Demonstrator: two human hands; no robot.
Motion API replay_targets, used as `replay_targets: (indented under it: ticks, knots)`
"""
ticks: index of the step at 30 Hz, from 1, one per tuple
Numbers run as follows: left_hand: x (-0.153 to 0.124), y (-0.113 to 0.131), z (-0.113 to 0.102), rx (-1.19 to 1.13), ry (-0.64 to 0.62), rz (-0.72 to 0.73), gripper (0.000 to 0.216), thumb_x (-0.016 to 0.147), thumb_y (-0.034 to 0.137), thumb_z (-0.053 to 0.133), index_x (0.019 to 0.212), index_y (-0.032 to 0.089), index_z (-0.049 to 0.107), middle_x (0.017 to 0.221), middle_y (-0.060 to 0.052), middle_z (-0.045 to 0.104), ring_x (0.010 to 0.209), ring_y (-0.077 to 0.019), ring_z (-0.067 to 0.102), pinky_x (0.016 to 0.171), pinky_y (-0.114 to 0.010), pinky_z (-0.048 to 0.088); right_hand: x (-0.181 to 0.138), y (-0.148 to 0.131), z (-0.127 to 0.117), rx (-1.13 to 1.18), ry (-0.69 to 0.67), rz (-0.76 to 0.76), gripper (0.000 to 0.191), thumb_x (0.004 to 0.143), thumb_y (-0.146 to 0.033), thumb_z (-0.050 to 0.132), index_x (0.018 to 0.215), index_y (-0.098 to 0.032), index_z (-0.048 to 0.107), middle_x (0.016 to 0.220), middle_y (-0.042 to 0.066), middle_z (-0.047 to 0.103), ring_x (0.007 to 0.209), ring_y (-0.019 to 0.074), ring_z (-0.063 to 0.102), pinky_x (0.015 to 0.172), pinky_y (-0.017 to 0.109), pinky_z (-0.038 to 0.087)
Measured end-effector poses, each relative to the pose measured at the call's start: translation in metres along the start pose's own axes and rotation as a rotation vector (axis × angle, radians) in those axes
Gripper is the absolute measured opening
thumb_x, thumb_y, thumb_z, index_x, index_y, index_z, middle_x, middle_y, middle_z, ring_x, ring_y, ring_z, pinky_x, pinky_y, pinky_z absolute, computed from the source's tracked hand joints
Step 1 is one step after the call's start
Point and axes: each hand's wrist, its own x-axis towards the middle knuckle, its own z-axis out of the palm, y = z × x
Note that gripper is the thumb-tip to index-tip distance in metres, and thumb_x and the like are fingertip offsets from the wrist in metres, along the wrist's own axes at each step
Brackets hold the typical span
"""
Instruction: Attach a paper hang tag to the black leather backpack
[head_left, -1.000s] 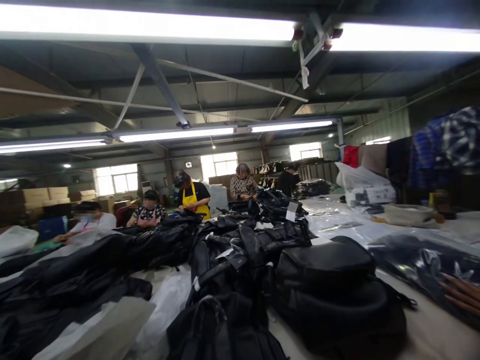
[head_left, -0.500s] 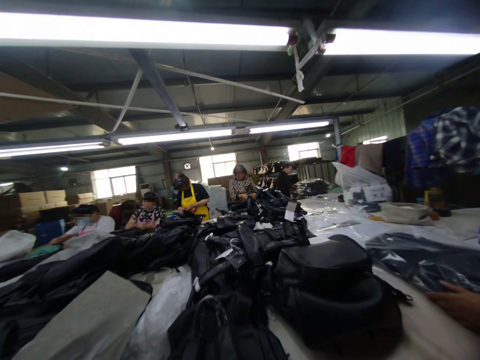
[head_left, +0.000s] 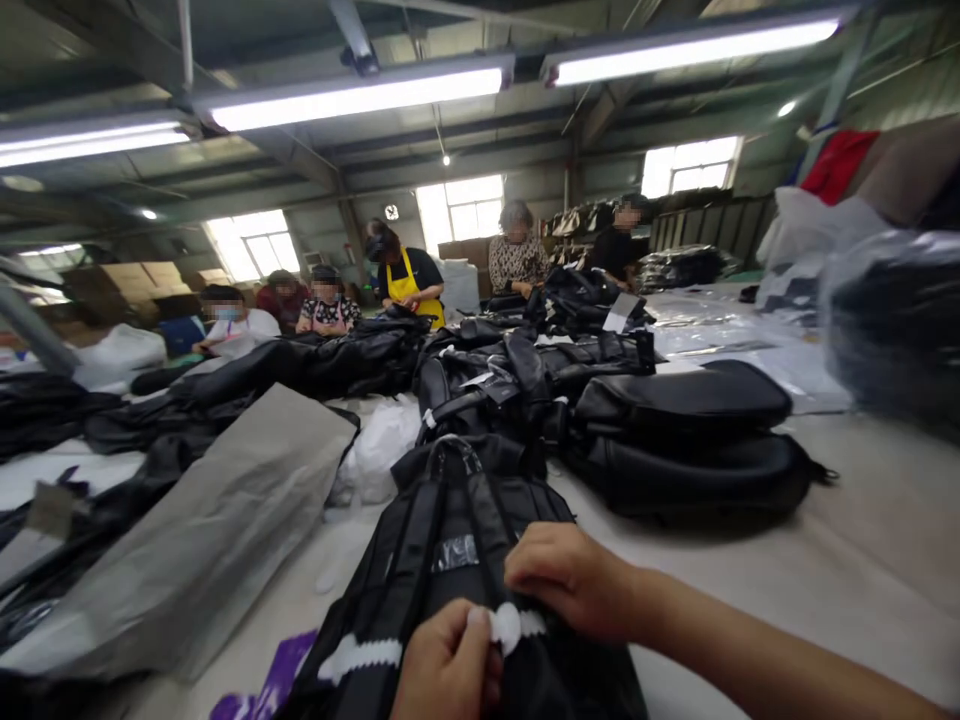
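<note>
Our right hand rests on top of the black backpack with its fingers curled down, and the fingertips pinch a small white foam strip. Our left hand is low at the bottom of the picture, closed up, and its thumb and finger pinch the same white strip from the other side. Now we go from big to small. The biggest thing is the long table, pale and wide, and it runs far back into the room. On it, to the left of us, lies a big flat gray bag. Behind the backpack sits a pile of black bags, stacked one on another, and more black bags stretch back along the table. The black backpack lies right in front of us, under both hands, with its straps facing up. Another white piece sits on the backpack just left of our left hand. A bit of purple paper peeks out beside the backpack at the bottom. Far back, other people work at the table.
</note>
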Motion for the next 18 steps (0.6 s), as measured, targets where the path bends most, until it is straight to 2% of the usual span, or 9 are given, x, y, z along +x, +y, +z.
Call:
replay_targets:
  ticks: [2,6,11,15,18]
  knots:
    - [0.003,-0.001,-0.001,-0.069,-0.042,-0.021,0.048,0.081,0.062,0.052,0.069,0.015,0.055,0.059,0.000,0.058,0.049,-0.0119,0.053,0.047,-0.021,0.036,0.001,-0.001,-0.009,0.036,-0.018,-0.012,0.015,0.095,-0.016,0.049,0.096,-0.017,0.064,0.093,0.007,0.069,0.086,0.0167,0.061,0.079,0.028,0.046]
    - [0.002,0.002,-0.003,-0.216,-0.028,-0.093,0.051,0.073,0.066,0.059,0.072,0.015,0.055,0.060,0.000,0.058,0.050,-0.0111,0.054,0.048,-0.020,0.037,0.012,-0.006,-0.010,0.058,-0.116,-0.124,0.013,0.093,-0.014,0.054,0.100,-0.016,0.065,0.099,0.008,0.069,0.091,0.0175,0.062,0.084,0.030,0.045]
    - [0.002,0.001,-0.003,-0.380,-0.049,-0.120,0.051,0.069,0.065,0.066,0.074,0.016,0.054,0.059,0.002,0.056,0.050,-0.0095,0.050,0.050,-0.020,0.037,0.030,-0.004,-0.001,0.068,-0.202,-0.174,0.015,0.095,-0.019,0.051,0.090,-0.018,0.065,0.091,0.007,0.069,0.085,0.0177,0.061,0.083,0.031,0.046]
    - [0.001,0.000,-0.006,-0.325,-0.028,-0.071,0.046,0.073,0.061,0.064,0.074,0.015,0.055,0.062,0.002,0.054,0.055,-0.0102,0.049,0.054,-0.020,0.038,0.035,0.000,-0.003,0.058,-0.249,-0.188,0.017,0.091,-0.016,0.048,0.082,-0.018,0.062,0.077,0.006,0.066,0.076,0.0180,0.060,0.078,0.031,0.046]
    - [0.000,0.003,-0.008,-0.262,0.009,-0.049,0.045,0.075,0.061,0.061,0.070,0.017,0.051,0.065,0.000,0.059,0.061,-0.0138,0.054,0.056,-0.022,0.041,0.032,-0.005,-0.012,0.013,-0.268,-0.201,0.019,0.084,-0.008,0.045,0.083,-0.019,0.061,0.079,0.006,0.066,0.081,0.0185,0.060,0.080,0.031,0.045]
